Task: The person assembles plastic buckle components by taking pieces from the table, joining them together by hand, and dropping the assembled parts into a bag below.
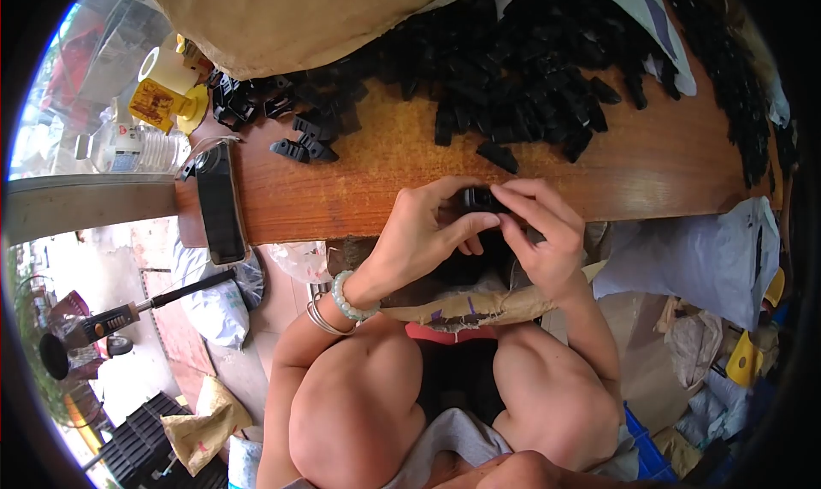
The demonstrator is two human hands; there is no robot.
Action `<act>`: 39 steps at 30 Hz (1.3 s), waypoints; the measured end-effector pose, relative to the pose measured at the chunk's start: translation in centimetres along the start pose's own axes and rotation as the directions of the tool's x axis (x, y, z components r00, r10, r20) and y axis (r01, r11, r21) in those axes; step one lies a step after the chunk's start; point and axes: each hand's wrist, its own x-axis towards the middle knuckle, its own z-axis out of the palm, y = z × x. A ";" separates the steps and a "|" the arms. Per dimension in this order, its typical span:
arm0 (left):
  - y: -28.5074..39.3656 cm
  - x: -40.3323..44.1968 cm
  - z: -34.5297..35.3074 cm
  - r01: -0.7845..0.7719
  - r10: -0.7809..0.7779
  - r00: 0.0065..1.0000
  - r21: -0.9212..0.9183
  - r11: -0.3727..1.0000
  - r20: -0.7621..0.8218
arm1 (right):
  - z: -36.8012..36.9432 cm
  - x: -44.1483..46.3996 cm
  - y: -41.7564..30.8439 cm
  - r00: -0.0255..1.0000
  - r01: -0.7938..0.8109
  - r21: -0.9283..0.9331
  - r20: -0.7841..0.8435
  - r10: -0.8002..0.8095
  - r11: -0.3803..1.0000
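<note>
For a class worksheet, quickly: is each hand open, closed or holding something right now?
Left hand: closed on a small black part, thumb and fingers about it.
Right hand: closed, fingertips on the same part.

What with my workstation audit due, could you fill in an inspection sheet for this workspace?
Surface: wooden table, finish looks worn.
Job's things: one black piece in hand; loose black pieces heaped toward the far side.
Clutter: dark phone-like device at the table's left end.
Hands: left hand and right hand both grip the piece.
Cables: thin pale strand by the device; type unclear.
Surroundings: plastic bottle at left, pale sack at right.
</note>
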 end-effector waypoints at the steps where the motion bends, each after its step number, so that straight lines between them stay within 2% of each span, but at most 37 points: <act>1: 0.2 -0.1 -0.1 0.014 -0.014 1.000 0.030 0.999 0.012 | -0.2 0.1 0.1 0.998 0.047 -0.022 0.032 -0.046 0.999; 3: 0.3 -0.2 -0.1 0.029 -0.031 0.999 0.064 0.998 0.026 | -0.2 0.3 -0.2 0.994 0.093 -0.041 0.060 -0.091 0.995; 5: 0.2 -0.6 0.1 -0.316 0.311 0.949 0.179 0.932 0.056 | 0.0 0.7 -1.2 0.992 -0.120 0.126 -0.012 0.122 0.985; 6: 0.4 -0.7 0.2 -0.316 0.312 0.949 0.186 0.930 0.048 | 0.2 0.4 -1.3 0.993 -0.113 0.134 -0.009 0.116 0.984; 8: 0.7 -1.1 0.2 -0.351 0.351 0.936 0.169 0.921 0.028 | 1.0 -0.6 -0.9 0.976 -0.216 0.253 0.037 0.214 0.943; 10: 0.7 -1.2 -0.5 -0.330 0.337 0.941 0.141 0.933 -0.026 | 0.9 -0.6 -0.2 0.986 -0.155 0.292 -0.013 0.166 0.944; 12: 1.4 -1.0 -3.2 -0.500 0.530 0.847 0.383 0.776 0.032 | -0.5 0.3 -0.4 0.962 -0.203 0.293 0.237 0.135 0.934; 13: 1.1 -0.8 -5.0 -0.413 0.582 0.801 0.573 0.707 -0.141 | -1.2 0.8 -1.3 0.924 -0.276 0.275 0.338 0.176 0.921; 14: 0.8 -0.3 -7.2 -0.280 0.645 0.709 0.725 0.630 -0.286 | -1.1 0.8 -1.1 0.926 -0.275 0.276 0.335 0.176 0.921; 15: 1.3 0.6 -9.5 -0.016 0.756 0.565 0.912 0.410 -0.330 | -1.1 0.6 -0.9 0.926 -0.284 0.290 0.331 0.183 0.914; 16: 0.9 2.1 -12.1 0.033 0.788 0.506 0.921 0.389 -0.351 | -1.0 0.4 -0.8 0.926 -0.293 0.303 0.325 0.191 0.907; 17: -0.3 3.8 -15.5 0.102 0.697 0.564 0.876 0.472 -0.442 | -0.9 0.4 -0.7 0.926 -0.296 0.301 0.323 0.195 0.907; 18: -0.4 5.3 -16.7 0.079 0.628 0.571 0.797 0.599 -0.529 | -0.8 0.5 -0.8 0.925 -0.298 0.292 0.323 0.199 0.909; 20: -1.5 7.9 -18.8 -0.033 0.733 0.582 0.891 0.452 -0.351 | -0.1 0.8 -1.1 0.939 -0.184 0.254 0.331 0.093 0.949; 22: -1.1 8.6 -18.2 0.003 0.725 0.596 0.904 0.428 -0.345 | 1.1 1.2 -1.1 0.929 -0.146 0.233 0.367 0.051 0.961; 23: -1.1 8.6 -17.7 0.045 0.715 0.611 0.917 0.397 -0.340 | 1.9 1.4 -1.2 0.941 -0.009 0.166 0.335 -0.048 0.986; 24: -1.3 8.3 -17.1 0.052 0.711 0.612 0.914 0.402 -0.348 | 2.7 1.5 -1.5 0.938 0.131 0.095 0.311 -0.155 0.987; 26: -1.1 7.6 -15.5 -0.034 0.775 0.535 0.908 0.417 -0.335 | 4.3 1.7 -1.6 0.880 0.234 0.061 0.410 -0.238 0.970; 27: -0.5 7.0 -14.5 -0.104 0.728 0.598 0.868 0.485 -0.335 | 5.3 1.7 -1.8 0.867 0.296 0.033 0.411 -0.283 0.955; 28: -0.9 6.8 -13.1 -0.030 0.726 0.603 0.900 0.435 -0.331 | 6.2 1.8 -2.0 0.851 0.356 0.006 0.411 -0.327 0.934; 30: -1.2 5.8 -10.3 0.044 0.686 0.640 0.908 0.417 -0.347 | 7.7 1.8 -2.1 0.839 0.410 -0.046 0.412 -0.356 0.911; 31: -1.2 5.5 -9.5 0.033 0.662 0.664 0.898 0.438 -0.348 | 8.2 1.7 -1.9 0.826 0.454 -0.101 0.419 -0.376 0.885; 32: -1.2 5.2 -8.9 0.021 0.638 0.688 0.887 0.461 -0.347 | 8.5 1.5 -1.6 0.826 0.455 -0.105 0.421 -0.375 0.885; 34: -1.0 4.6 -8.4 0.001 0.629 0.700 0.881 0.473 -0.339 | 8.6 1.1 -0.9 0.816 0.536 -0.271 0.412 -0.407 0.800; 36: -0.8 3.9 -8.3 -0.156 0.629 0.741 0.852 0.501 -0.234 | 8.0 0.9 -0.4 0.834 0.502 -0.287 0.409 -0.370 0.815; 37: -0.1 3.0 -7.7 -0.126 0.571 0.784 0.838 0.531 -0.243 | 7.8 1.0 0.0 0.867 0.449 -0.272 0.363 -0.342 0.851; 38: 0.0 2.6 -7.6 -0.125 0.568 0.785 0.835 0.535 -0.247 | 7.7 1.0 0.2 0.897 0.394 -0.252 0.316 -0.310 0.884; 39: 0.1 2.2 -7.5 -0.102 0.604 0.771 0.897 0.429 -0.201 | 7.5 1.2 -0.1 0.894 0.402 -0.256 0.320 -0.315 0.879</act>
